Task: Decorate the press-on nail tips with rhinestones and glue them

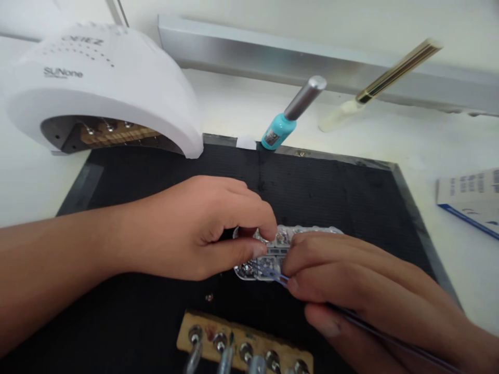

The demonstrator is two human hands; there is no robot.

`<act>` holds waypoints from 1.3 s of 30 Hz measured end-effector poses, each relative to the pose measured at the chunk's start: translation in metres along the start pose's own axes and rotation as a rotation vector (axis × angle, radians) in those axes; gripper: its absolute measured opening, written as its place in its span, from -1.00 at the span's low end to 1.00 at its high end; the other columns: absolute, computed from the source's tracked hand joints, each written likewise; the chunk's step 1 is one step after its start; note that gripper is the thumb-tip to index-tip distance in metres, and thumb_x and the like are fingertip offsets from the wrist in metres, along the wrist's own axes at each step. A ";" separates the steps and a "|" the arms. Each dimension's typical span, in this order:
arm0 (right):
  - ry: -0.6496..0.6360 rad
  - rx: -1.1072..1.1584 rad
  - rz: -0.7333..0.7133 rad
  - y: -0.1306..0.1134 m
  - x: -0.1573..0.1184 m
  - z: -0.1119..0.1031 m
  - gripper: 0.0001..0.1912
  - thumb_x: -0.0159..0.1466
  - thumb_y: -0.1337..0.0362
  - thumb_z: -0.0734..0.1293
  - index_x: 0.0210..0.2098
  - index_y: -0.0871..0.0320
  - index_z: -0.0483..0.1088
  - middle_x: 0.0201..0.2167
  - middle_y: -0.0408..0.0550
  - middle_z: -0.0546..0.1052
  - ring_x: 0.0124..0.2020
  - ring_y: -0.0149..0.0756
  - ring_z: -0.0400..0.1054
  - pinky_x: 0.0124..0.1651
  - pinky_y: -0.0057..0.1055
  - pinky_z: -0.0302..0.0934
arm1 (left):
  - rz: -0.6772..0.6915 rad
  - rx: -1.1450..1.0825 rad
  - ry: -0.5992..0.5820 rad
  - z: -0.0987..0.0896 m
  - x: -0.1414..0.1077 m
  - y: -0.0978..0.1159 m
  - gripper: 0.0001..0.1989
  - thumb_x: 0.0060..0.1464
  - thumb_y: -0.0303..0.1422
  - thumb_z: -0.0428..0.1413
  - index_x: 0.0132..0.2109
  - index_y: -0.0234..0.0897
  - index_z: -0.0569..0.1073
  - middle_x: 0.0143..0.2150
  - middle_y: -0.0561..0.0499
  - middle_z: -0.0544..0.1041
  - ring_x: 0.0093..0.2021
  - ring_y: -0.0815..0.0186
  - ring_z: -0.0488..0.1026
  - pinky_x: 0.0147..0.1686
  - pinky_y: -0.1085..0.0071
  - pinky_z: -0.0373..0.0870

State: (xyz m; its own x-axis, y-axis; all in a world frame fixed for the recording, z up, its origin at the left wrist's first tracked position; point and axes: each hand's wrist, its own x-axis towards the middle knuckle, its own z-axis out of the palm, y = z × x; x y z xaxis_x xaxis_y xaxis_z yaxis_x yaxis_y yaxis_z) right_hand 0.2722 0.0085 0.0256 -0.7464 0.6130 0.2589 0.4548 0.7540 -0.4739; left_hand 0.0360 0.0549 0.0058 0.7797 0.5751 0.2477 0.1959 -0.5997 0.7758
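A clear plastic case (267,264) with small compartments of glittering bits lies on the black mat, partly hidden by both hands. My left hand (218,226) reaches over its left end, thumb and curled forefinger closed on the case's middle part; what exactly they pinch is hard to see. In my right hand (351,280) are thin, bluish tweezers (278,277), held between thumb and fingers. Their tips point left, over the lower row of compartments. The right fingers cover the case's right part. One tiny shiny bit (209,297) lies on the mat below the left hand.
Nearest me is a wooden block (241,337) with several metal-tipped bits standing in it. A white nail lamp (117,78) stands back left. A turquoise bottle (278,132) is at the black mat's (312,182) far edge. Behind are a gold-capped bottle (345,111) and a box (473,200).
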 end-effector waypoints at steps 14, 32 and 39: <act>0.066 0.079 -0.109 0.002 -0.004 -0.003 -0.79 0.50 0.28 0.10 -0.20 0.13 0.32 -0.35 -0.07 0.54 -0.32 -0.36 0.51 -0.19 -0.41 0.46 | 0.003 0.027 -0.009 -0.004 0.000 0.002 -0.88 0.20 -0.56 0.11 -0.16 -0.38 0.54 -0.28 0.04 0.56 -0.25 0.40 0.44 -0.19 0.51 0.34; 0.300 -0.128 -0.413 -0.058 -0.043 0.013 -0.82 0.45 0.37 0.13 -0.24 0.21 0.32 -0.43 0.01 0.54 -0.38 -0.31 0.45 -0.26 -0.31 0.41 | -0.120 0.219 0.297 0.015 -0.057 0.070 -0.93 0.20 -0.42 0.14 -0.17 -0.25 0.50 -0.18 0.02 0.52 -0.13 0.30 0.43 -0.06 0.36 0.38; 0.276 -0.199 -0.449 -0.050 -0.039 0.015 -0.80 0.42 0.38 0.17 -0.33 0.17 0.35 -0.45 -0.04 0.55 -0.46 -0.31 0.41 -0.28 -0.25 0.38 | 0.007 0.285 0.331 0.045 -0.086 0.064 -0.84 0.21 -0.54 0.05 -0.12 -0.23 0.44 -0.09 -0.08 0.44 -0.05 0.22 0.37 -0.02 0.19 0.35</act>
State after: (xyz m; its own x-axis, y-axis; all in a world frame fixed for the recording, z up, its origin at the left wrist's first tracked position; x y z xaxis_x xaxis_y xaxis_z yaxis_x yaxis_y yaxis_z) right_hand 0.2713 -0.0562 0.0262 -0.7455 0.2405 0.6215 0.2245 0.9687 -0.1056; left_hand 0.0087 -0.0584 0.0083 0.5581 0.6901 0.4607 0.3841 -0.7070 0.5939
